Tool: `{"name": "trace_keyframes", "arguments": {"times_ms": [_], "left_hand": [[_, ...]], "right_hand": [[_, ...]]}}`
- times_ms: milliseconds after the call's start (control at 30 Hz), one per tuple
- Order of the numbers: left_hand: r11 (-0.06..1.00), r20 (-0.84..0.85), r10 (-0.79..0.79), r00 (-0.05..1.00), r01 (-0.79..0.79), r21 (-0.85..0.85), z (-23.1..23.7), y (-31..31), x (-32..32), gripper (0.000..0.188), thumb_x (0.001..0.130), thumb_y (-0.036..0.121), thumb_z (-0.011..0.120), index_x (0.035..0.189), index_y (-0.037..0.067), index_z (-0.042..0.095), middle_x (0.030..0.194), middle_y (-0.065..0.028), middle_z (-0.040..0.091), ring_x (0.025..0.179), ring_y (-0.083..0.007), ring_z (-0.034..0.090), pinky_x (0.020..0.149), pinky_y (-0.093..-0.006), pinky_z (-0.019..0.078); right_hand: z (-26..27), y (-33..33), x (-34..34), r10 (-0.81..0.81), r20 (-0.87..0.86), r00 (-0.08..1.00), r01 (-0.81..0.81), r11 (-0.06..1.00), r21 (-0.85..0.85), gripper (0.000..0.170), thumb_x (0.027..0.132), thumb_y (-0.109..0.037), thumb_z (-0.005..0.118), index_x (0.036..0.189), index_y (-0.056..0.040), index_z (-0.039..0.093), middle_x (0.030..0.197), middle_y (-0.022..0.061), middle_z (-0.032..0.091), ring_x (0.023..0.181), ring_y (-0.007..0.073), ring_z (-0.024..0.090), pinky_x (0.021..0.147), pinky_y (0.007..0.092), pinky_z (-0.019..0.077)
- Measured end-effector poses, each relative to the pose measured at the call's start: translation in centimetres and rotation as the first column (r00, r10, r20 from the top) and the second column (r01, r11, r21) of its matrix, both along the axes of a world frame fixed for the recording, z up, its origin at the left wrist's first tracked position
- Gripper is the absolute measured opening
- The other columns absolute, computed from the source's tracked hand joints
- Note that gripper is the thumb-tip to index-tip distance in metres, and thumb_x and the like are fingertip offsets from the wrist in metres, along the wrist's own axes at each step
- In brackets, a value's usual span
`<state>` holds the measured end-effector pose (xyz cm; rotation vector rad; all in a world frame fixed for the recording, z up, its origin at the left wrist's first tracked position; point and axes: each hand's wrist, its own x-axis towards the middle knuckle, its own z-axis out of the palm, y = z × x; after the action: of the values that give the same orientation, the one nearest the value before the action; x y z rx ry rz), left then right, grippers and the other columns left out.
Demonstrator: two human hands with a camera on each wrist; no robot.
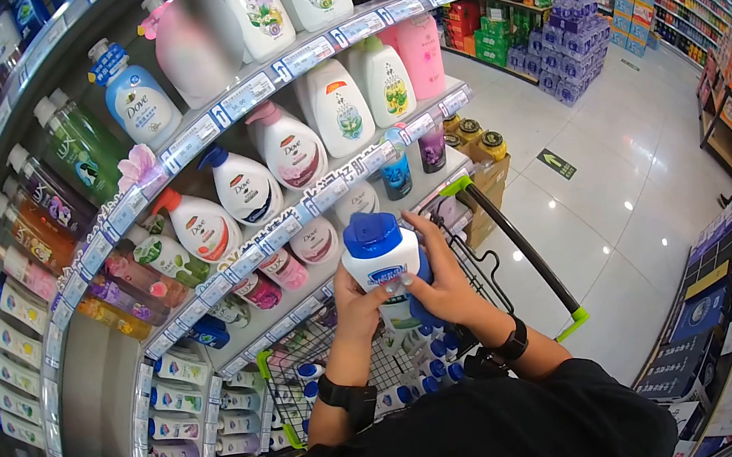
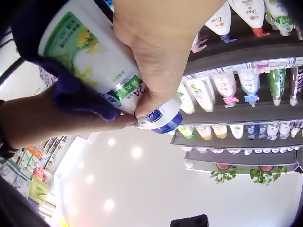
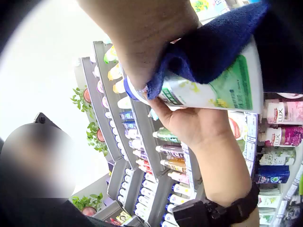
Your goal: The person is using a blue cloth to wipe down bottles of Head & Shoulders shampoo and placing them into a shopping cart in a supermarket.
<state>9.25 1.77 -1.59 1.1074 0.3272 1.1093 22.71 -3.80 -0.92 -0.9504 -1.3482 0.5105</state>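
Note:
A white bottle [image 1: 389,258] with a blue cap [image 1: 372,234] is held up in front of the person's chest, over the shopping cart. Its green label with yellow flowers faces the left wrist camera. The left hand [image 1: 357,314] grips the bottle from the left side, its thumb on the front near the cap. On the other side, the right hand [image 1: 451,284] holds a dark blue cloth [image 3: 203,52] against the bottle. Both thumbs come close together below the cap. In the left wrist view, the cloth [image 2: 78,94] wraps partly over the bottle's side.
Under the hands stands a wire shopping cart [image 1: 305,359] with green corners, holding several blue-capped bottles. Shelves of pump bottles [image 1: 206,223] curve along the left. To the right, a tiled aisle [image 1: 600,196] leads past stacked purple packs [image 1: 561,51]; boxes [image 1: 707,321] line the far right.

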Motion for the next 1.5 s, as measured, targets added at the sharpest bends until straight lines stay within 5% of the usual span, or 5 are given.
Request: {"name": "trace_keyframes", "arguments": {"times_ms": [267,633,800,1033,1500], "left_hand": [[0.982,0.037,0.181,0.983,-0.182,0.05,2.3,0.6,0.2,0.057,0.064,0.001,0.072,0.115,-0.001,0.045,0.103,-0.0091,0.059,0.093,-0.0175,0.058,0.083,-0.0295,0.0462],[0.972,-0.047,0.06,0.997,-0.048,0.231,4.4,-0.5,0.4,0.063,0.062,0.001,0.074,0.118,-0.005,0.044,0.108,-0.0114,0.056,0.098,-0.0183,0.056,0.084,-0.0297,0.0459],[0.973,-0.119,0.214,0.97,-0.201,0.11,4.0,-0.2,1.5,0.04,0.069,0.0,0.068,0.105,-0.002,0.05,0.099,-0.0101,0.058,0.091,-0.0161,0.057,0.077,-0.0274,0.0465],[0.9,-0.202,0.393,0.897,-0.33,0.283,3.4,2.0,0.0,0.015,0.081,0.006,0.057,0.094,-0.001,0.056,0.094,-0.0042,0.057,0.089,-0.0116,0.051,0.082,-0.0239,0.0375],[0.65,-0.239,0.664,0.709,-0.388,0.653,0.4,0.3,1.9,0.038,0.079,0.009,0.059,0.113,0.004,0.044,0.106,-0.0069,0.049,0.08,-0.0124,0.044,0.073,-0.0259,0.039]], "right_hand": [[0.0,-1.8,0.0,-0.678,0.316,0.664,0.439,0.695,0.569,0.053,0.061,-0.015,0.074,0.106,-0.003,0.05,0.084,0.0094,0.054,0.073,0.0272,0.05,0.065,0.0348,0.0388],[-1.3,-0.6,-1.6,-0.236,0.267,0.934,0.21,0.97,0.122,0.051,0.06,-0.023,0.075,0.101,-0.0034,0.051,0.087,0.0125,0.055,0.076,0.0316,0.055,0.065,0.0372,0.0447],[-4.4,0.4,-0.8,0.324,-0.338,0.883,-0.408,0.888,-0.213,0.054,0.071,-0.024,0.071,0.112,-0.0004,0.044,0.101,0.0062,0.057,0.091,0.0145,0.056,0.078,0.0277,0.0465],[-5.8,0.3,-0.7,0.271,-0.874,0.403,-0.692,0.715,-0.097,0.038,0.082,-0.017,0.059,0.113,-0.0004,0.046,0.101,0.0072,0.058,0.086,0.014,0.059,0.075,0.0276,0.0483],[-5.2,1.2,-0.8,0.187,-0.587,0.788,-0.381,0.896,-0.227,0.04,0.078,-0.009,0.062,0.113,0.0,0.045,0.099,0.0063,0.057,0.086,0.0119,0.056,0.075,0.0258,0.0459]]}}
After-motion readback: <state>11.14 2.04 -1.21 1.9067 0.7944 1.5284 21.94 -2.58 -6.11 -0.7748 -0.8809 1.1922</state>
